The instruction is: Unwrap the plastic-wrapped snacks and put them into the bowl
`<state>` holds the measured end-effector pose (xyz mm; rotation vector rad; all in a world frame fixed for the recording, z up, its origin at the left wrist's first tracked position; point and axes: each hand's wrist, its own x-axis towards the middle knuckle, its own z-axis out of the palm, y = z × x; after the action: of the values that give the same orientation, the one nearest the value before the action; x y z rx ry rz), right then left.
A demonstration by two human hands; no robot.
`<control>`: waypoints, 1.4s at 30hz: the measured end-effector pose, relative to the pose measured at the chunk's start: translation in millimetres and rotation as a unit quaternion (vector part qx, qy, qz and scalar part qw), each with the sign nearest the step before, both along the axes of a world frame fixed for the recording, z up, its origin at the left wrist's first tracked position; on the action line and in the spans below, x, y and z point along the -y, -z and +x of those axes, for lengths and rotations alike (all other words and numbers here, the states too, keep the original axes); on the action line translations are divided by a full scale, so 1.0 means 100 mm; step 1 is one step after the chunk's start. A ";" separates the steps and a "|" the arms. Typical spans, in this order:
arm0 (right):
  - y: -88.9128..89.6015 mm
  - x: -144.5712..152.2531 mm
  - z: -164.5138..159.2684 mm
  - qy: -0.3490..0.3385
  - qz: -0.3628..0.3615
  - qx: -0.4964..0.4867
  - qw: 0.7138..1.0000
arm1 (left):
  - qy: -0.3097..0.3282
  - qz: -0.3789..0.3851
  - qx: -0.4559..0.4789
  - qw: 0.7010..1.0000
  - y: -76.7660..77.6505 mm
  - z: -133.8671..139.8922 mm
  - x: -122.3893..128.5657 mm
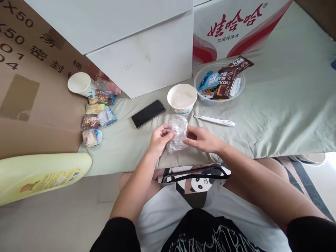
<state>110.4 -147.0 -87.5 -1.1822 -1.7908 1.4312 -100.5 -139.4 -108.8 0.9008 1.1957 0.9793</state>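
Observation:
A crinkled clear plastic wrap (177, 134) is held up between my two hands, just over the cloth's front part. My left hand (159, 139) pinches its left edge with thumb and fingers. On the other side, my right hand (199, 138) has its thumb and fingers closed on the right edge. Whether anything lies inside the wrap I cannot tell. Directly beyond it stands a white paper bowl (182, 98) with a pale inside. A white utility knife (214, 120) lies right of the bowl, and a black phone (148, 113) lies to its left.
A clear plastic tub (241, 85) of packaged snacks stands at the back right. Along the left are a paper cup (81, 85), several small wrapped snacks (90, 121) and a large yellow bottle (47, 176). White boxes (147, 52) and a brown carton (39, 105) wall in the back and left.

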 end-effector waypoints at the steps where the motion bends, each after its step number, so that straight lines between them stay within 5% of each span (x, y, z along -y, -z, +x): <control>1: 0.00 0.00 0.00 -0.005 -0.007 0.001 1.000 | 0.000 0.003 -0.002 1.000 0.00 0.00 0.00; 5: 0.02 0.00 -0.01 0.035 -0.049 -0.026 0.998 | 0.056 0.022 -0.009 0.998 -0.03 0.02 0.00; 13: 0.06 0.00 -0.04 0.005 -0.030 -0.039 0.999 | 0.194 -0.044 -0.045 0.979 -0.06 -0.04 -0.04; 16: 0.07 0.00 -0.07 -0.009 -0.087 -0.117 0.989 | 0.182 -0.039 -0.028 0.982 -0.06 -0.08 -0.05; 20: 0.04 0.00 -0.10 -0.049 -0.200 -0.275 0.939 | 0.135 -0.029 0.043 0.989 -0.14 -0.13 -0.04; 24: 0.02 -0.03 -0.09 -0.026 -0.239 -0.306 0.921 | 0.147 -0.026 0.110 0.983 -0.21 -0.21 -0.04; 27: 0.04 -0.04 -0.07 0.001 -0.182 -0.244 0.952 | 0.206 -0.030 0.108 0.972 -0.22 -0.25 -0.05; 30: 0.07 -0.01 -0.09 0.029 -0.051 -0.088 0.994 | 0.263 -0.013 0.031 0.964 -0.20 -0.23 -0.07; 34: 0.08 0.09 -0.14 0.006 0.091 0.004 0.996 | 0.266 0.033 -0.100 0.958 -0.19 -0.16 -0.06; 37: 0.05 0.11 -0.14 -0.009 0.107 -0.020 0.994 | 0.267 0.037 -0.091 0.959 -0.19 -0.14 -0.04; 42: -0.02 -0.01 -0.07 0.066 0.029 0.017 0.997 | 0.189 0.044 -0.085 0.977 -0.13 -0.20 -0.07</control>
<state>103.8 -146.4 -85.5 -1.2753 -1.7310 1.2833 -120.1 -132.2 -95.9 1.2505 1.0751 0.6598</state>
